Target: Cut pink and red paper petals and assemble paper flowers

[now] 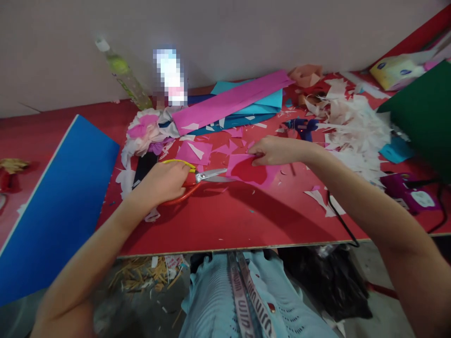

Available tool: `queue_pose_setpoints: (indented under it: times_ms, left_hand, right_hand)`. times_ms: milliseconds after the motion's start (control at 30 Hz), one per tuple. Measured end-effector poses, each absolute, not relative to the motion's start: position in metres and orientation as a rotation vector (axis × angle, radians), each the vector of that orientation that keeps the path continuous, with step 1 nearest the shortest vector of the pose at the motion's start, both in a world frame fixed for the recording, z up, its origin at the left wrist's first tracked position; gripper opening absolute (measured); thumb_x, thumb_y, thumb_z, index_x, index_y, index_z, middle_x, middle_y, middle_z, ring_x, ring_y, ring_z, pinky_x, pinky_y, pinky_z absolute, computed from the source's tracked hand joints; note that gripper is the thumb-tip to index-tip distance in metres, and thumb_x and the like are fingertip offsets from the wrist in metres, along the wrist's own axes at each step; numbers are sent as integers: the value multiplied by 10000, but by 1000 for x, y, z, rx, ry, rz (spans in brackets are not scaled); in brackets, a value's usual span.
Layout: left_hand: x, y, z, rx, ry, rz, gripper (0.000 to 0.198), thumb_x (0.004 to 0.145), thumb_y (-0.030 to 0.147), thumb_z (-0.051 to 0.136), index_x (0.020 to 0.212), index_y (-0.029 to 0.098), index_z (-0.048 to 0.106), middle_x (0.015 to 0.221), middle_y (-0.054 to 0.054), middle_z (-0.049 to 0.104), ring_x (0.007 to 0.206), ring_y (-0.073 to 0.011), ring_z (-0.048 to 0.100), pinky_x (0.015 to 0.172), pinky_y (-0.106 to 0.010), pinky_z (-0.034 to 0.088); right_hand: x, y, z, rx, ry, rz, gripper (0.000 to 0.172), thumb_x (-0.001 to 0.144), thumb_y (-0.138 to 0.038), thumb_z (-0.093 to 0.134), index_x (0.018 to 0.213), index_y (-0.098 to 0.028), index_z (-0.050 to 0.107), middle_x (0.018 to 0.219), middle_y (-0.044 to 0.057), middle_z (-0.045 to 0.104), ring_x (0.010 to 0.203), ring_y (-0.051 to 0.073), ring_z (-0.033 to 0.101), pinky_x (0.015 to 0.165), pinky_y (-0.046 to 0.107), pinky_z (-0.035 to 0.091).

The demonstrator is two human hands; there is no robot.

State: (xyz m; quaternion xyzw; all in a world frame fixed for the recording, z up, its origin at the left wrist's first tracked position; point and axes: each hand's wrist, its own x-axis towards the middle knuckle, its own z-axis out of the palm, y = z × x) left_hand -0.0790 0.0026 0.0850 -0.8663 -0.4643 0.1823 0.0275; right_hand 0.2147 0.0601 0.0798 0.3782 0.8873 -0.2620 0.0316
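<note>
Red table (211, 225) bears pink scraps (195, 152); the left hand (167, 180) grips parted scissors (199, 177) beside a pink sheet (234, 164) that the right hand (270, 149) pinches.

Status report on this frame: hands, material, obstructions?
Left hand gripping scissors, blades parted. Right hand holding pink sheet near scissor tips. Paper scraps scattered close by.

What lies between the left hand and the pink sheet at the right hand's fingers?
The open blades of the scissors, which the left hand holds, with their tips at the edge of the pink sheet; the head view shows this.
</note>
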Motion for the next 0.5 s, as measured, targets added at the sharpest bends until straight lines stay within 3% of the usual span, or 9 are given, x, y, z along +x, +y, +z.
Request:
queue_pose_setpoints:
  times_ms: [167, 500]
  left_hand:
    - [-69, 2, 80, -2759, -1272, 534, 401, 732, 177, 480, 1121, 146, 571, 1080, -105, 646, 1051, -250, 582, 854, -339, 457]
    - [-68, 2, 73, -2800, -1380, 533, 364, 767, 233, 500, 1120, 169, 559, 1115, -110, 632, 1084, -256, 562, 884, -344, 434]
  right_hand:
    - [198, 58, 79, 1013, 2706, -738, 182, 716, -146, 505, 586, -179, 382, 578, -24, 425, 540, 103, 332, 533, 274, 200]
    - [198, 59, 76, 1001, 2740, -736, 198, 708, -130, 505, 572, -178, 370, 556, -28, 408, 531, 98, 320, 534, 274, 200]
